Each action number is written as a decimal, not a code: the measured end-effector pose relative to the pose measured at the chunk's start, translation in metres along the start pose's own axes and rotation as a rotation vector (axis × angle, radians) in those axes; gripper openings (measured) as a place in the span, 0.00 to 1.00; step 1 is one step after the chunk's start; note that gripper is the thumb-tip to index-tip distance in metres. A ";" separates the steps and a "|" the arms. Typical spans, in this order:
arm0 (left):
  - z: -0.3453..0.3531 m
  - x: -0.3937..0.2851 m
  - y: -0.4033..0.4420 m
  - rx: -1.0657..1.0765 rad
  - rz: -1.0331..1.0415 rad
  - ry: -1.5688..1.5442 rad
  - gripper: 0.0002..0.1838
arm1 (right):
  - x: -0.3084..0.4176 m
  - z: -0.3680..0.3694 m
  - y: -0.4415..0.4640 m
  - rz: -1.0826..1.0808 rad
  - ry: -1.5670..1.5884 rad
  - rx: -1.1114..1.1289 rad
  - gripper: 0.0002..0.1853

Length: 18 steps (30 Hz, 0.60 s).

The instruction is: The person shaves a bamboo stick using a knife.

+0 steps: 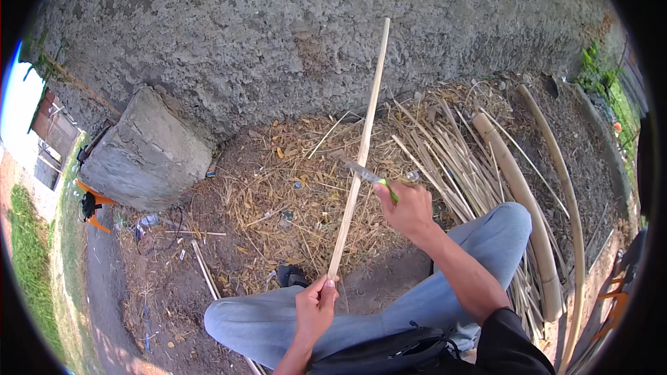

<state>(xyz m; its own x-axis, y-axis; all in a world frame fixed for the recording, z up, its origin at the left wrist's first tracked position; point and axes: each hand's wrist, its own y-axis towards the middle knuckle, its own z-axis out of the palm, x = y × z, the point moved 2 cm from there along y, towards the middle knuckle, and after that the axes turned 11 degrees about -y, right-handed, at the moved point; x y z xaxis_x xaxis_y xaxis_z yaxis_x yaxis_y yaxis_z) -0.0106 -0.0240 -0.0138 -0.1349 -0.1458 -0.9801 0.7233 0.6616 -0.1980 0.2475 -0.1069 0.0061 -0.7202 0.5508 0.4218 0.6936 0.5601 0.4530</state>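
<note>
A long pale strip of split wood or bamboo (365, 140) rises from my lap toward the rough wall. Its near end is gripped by my left hand (316, 307), fingers wrapped round it. My right hand (408, 210) is closed on the green handle of a knife (362, 171). The knife's blade lies across the strip, around its middle, pointing left; whether it touches the strip is hard to tell. The palm and part of the handle are hidden by the fingers of my right hand.
A pile of thin strips (451, 160) lies on the right, beside a thick pole (517, 194) and a longer curved pole (561, 167). A concrete block (149, 153) stands at the left by the wall (278, 42). Dry leaves and shavings cover the ground ahead.
</note>
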 end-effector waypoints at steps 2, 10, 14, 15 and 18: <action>0.002 0.003 -0.002 -0.008 -0.043 -0.038 0.13 | 0.020 0.003 -0.023 -0.112 0.033 0.025 0.19; 0.004 -0.012 0.017 -0.027 0.021 -0.024 0.13 | 0.045 0.006 -0.033 -0.293 0.036 -0.077 0.16; 0.006 -0.010 0.014 -0.029 0.039 0.062 0.13 | 0.032 0.012 -0.021 -0.224 -0.002 -0.078 0.18; 0.007 -0.009 0.012 -0.022 0.050 0.073 0.13 | 0.030 0.012 -0.017 -0.223 -0.001 -0.080 0.18; 0.006 -0.003 0.009 -0.041 0.035 0.022 0.13 | 0.024 0.014 -0.012 -0.183 -0.013 -0.059 0.18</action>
<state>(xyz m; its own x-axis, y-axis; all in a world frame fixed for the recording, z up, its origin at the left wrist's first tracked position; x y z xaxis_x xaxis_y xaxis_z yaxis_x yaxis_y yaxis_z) 0.0001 -0.0218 -0.0124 -0.1252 -0.1059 -0.9865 0.6996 0.6956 -0.1635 0.2217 -0.0916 -0.0003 -0.8340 0.4511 0.3178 0.5485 0.6150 0.5664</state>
